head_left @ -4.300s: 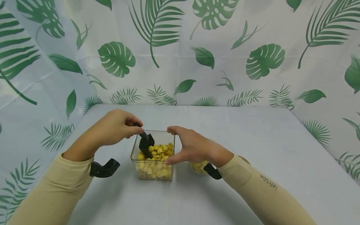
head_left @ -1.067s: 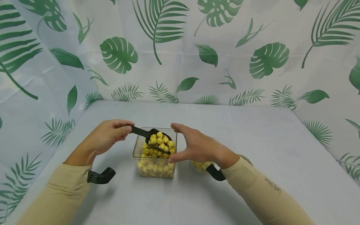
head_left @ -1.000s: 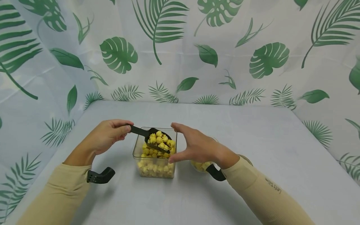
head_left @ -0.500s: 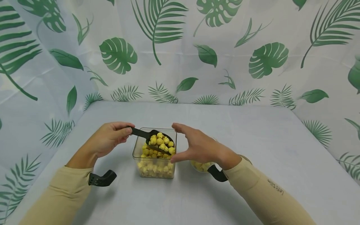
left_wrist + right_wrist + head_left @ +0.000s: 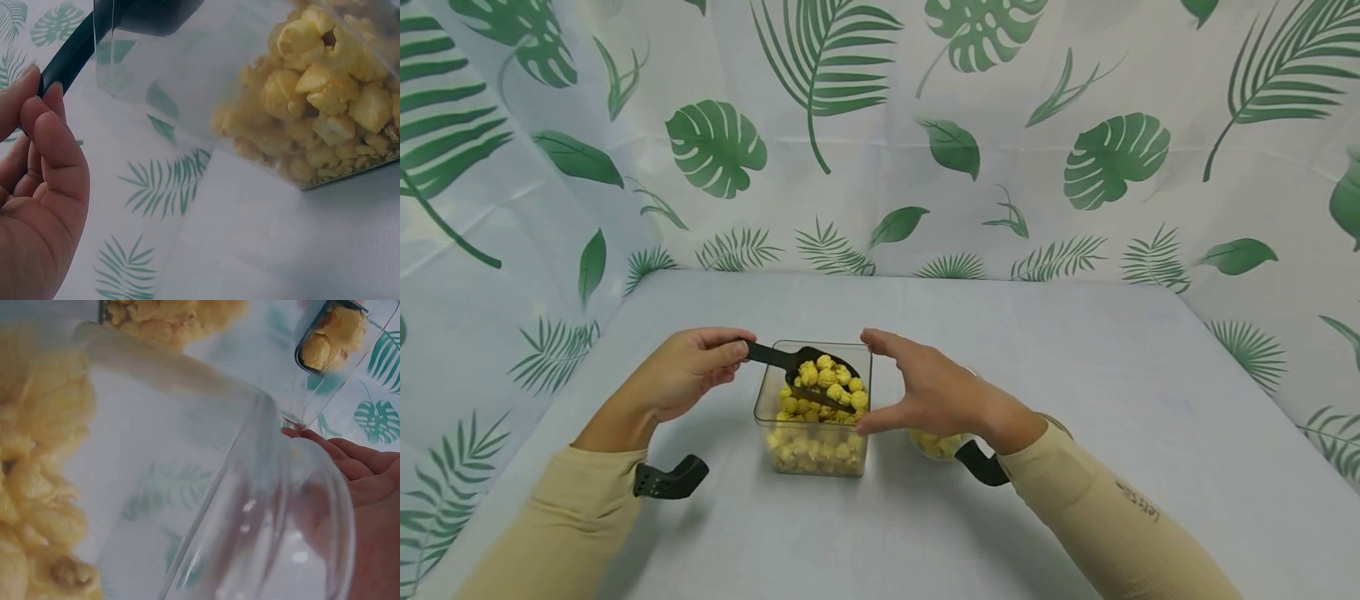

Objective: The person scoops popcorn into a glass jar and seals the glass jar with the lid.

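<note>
My left hand (image 5: 688, 371) pinches the end of a black scoop (image 5: 771, 354) between thumb and fingers. Popcorn (image 5: 826, 377) heaps in the scoop's bowl, which lies slanted inside a clear square container (image 5: 763, 400), over more popcorn. At the container's right side, my right hand (image 5: 932, 387) holds it across, thumb at the near corner and fingers at the far one. In the left wrist view, the scoop handle (image 5: 70, 59) slopes up past the clear wall. The right wrist view shows the loaded scoop (image 5: 300, 350) at top right, beyond my fingertips.
A clear round jar (image 5: 156, 412) with popcorn stands right of the container, partly covered by my right hand and wrist in the head view. Black wrist mounts (image 5: 672, 479) stick out from both sleeves. A leaf-print backdrop (image 5: 970, 225) borders the pale tabletop (image 5: 880, 533).
Since the oldest frame, the scoop has gone from steeply dug into the popcorn to lying slanted and full, as my left hand moved left and lower. Over the last second, almost no motion.
</note>
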Available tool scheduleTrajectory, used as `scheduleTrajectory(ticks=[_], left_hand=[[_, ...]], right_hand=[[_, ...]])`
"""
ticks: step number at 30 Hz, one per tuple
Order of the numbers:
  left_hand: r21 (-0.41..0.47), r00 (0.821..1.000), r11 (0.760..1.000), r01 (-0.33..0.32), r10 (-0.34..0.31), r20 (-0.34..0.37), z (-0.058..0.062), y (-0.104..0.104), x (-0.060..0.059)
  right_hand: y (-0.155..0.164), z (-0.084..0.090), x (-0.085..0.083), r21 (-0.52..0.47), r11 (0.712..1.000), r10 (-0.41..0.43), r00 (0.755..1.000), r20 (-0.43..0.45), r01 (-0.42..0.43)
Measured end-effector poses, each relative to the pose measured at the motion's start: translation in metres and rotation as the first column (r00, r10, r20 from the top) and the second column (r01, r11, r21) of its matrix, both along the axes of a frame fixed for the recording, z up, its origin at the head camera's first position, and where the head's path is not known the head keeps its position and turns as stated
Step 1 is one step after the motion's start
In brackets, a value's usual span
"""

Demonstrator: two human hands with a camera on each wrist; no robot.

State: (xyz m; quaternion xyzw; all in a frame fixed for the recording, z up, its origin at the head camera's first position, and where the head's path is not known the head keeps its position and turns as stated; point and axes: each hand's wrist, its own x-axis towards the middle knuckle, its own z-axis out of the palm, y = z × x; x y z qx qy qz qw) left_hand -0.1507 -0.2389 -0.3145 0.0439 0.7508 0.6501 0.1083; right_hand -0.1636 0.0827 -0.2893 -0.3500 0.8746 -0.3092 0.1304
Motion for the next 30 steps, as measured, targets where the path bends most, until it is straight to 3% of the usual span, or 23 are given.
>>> scheduleTrajectory(ticks=[30], left_hand=[[0.000,0.996,0.997,0.082,-0.082,-0.033,-0.0015,0.0022,0.0059]], right_hand=[[-0.0023,0.0003,-0.0001,0.012,1.000,-0.007,1.000,-0.007,0.007]])
